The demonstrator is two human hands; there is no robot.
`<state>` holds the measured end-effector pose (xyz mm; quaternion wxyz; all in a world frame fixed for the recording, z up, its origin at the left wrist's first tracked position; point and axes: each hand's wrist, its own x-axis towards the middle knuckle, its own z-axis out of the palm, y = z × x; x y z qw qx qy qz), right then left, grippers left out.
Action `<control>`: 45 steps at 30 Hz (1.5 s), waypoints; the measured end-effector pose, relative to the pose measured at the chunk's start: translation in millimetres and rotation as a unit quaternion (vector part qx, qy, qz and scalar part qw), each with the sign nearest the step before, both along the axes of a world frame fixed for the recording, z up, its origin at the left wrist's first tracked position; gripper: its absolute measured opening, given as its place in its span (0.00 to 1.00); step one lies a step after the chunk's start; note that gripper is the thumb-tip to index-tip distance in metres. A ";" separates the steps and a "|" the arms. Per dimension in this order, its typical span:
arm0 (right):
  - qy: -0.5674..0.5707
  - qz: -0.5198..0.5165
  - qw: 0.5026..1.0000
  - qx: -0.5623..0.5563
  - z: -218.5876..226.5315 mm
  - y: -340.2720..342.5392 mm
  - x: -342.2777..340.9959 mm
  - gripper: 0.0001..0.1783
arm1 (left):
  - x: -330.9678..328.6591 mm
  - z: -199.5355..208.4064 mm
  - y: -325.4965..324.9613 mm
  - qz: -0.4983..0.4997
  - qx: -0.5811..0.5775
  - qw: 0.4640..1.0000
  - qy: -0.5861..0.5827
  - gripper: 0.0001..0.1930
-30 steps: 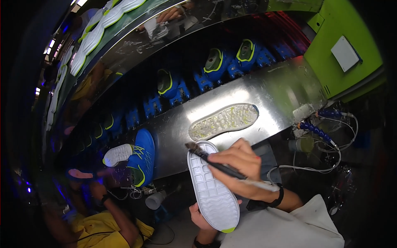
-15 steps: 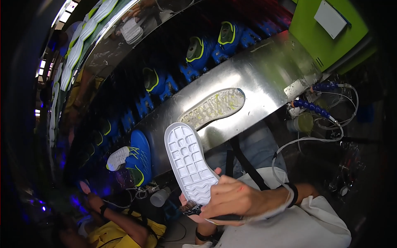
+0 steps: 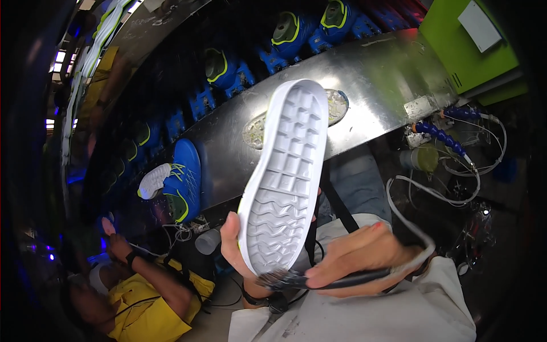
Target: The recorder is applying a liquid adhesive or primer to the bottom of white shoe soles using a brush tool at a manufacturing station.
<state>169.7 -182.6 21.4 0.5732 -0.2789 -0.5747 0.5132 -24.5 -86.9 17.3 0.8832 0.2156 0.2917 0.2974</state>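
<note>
A white shoe sole [image 3: 288, 171] stands raised in front of me, its inner side with a grid and wavy ribs turned my way. My left hand [image 3: 231, 245] grips it near the heel, thumb along the left edge and the other fingers mostly hidden behind it. A black-handled brush [image 3: 336, 281] is held in my right hand [image 3: 364, 256], with a pale tube running by the wrist. The blurred dark bristles meet the sole's lower end. Behind the raised sole, a second, grey-white sole [image 3: 253, 134] lies on the metal bench [image 3: 387, 74], partly covered from view.
A blue shoe [image 3: 187, 176] and a small white sole [image 3: 154, 181] rest at the bench's left end. Several blue shoes [image 3: 285, 35] stand in a row behind. Blue jointed hoses [image 3: 439, 137] and a cup [image 3: 421, 157] are at right. A person in yellow [image 3: 151, 293] sits lower left.
The held sole has come up and to the right, now covering the middle of the sole on the bench. My right hand has moved right, showing more of the brush. The view has shifted slightly.
</note>
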 end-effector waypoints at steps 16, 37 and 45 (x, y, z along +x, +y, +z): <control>0.047 -0.027 0.988 -0.147 32.2 7.3 -19.6 0.14 | -5.9 -21.0 0.4 -0.026 -0.130 0.912 -0.389 0.56; -0.069 -0.191 0.978 0.046 17.2 68.0 -6.1 0.16 | 34.1 36.3 39.5 0.155 -0.007 0.984 -0.087 0.44; -0.097 -0.249 0.961 0.078 72.6 18.1 19.9 0.11 | 104.0 92.0 74.2 0.025 0.128 0.974 -0.183 0.43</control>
